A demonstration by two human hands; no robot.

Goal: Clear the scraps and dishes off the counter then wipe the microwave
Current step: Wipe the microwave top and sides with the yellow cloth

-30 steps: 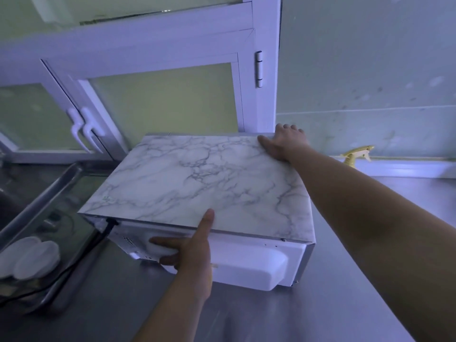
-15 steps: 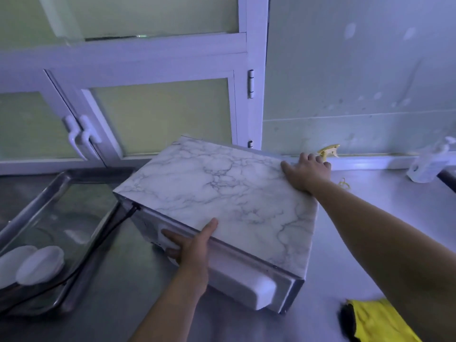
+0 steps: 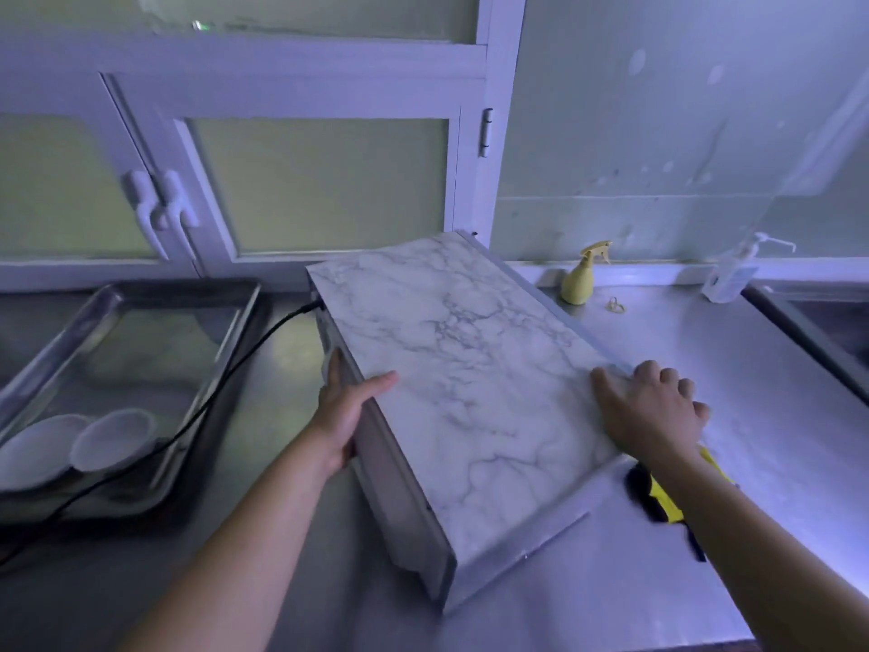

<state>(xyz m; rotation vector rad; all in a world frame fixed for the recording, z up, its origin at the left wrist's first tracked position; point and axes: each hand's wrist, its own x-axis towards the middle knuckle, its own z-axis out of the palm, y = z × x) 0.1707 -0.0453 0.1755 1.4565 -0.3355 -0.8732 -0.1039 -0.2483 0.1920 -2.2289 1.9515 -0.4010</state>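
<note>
Sitting askew on the steel desk (image 3: pixel 658 350), the microwave (image 3: pixel 470 397) with its marble-patterned top runs diagonally, one end toward the window frame and the other toward the viewer, with its black cord (image 3: pixel 225 383) trailing off its far left corner. To its left a metal tray (image 3: pixel 155 298) rests on the desk; two white bowls (image 3: pixel 80 444) lie side by side at the tray's near end, and the cord crosses over the tray's near right part. The left hand (image 3: pixel 343 416) clamps the microwave's left edge, thumb laid on the marble top and fingers wrapped down the side wall. The right hand (image 3: pixel 653 407) lies flat on the right edge of the top, fingers bent over that edge, thumb pointing back across the marble; both forearms reach in from the bottom of the view. Just beneath the right wrist a yellow and black cloth (image 3: pixel 658 496) lies on the desk, touching the microwave's right side. Farther back, near the wall, stand a yellow spray bottle (image 3: pixel 580 280) and a clear pump bottle (image 3: pixel 731 275), well apart from each other.
</note>
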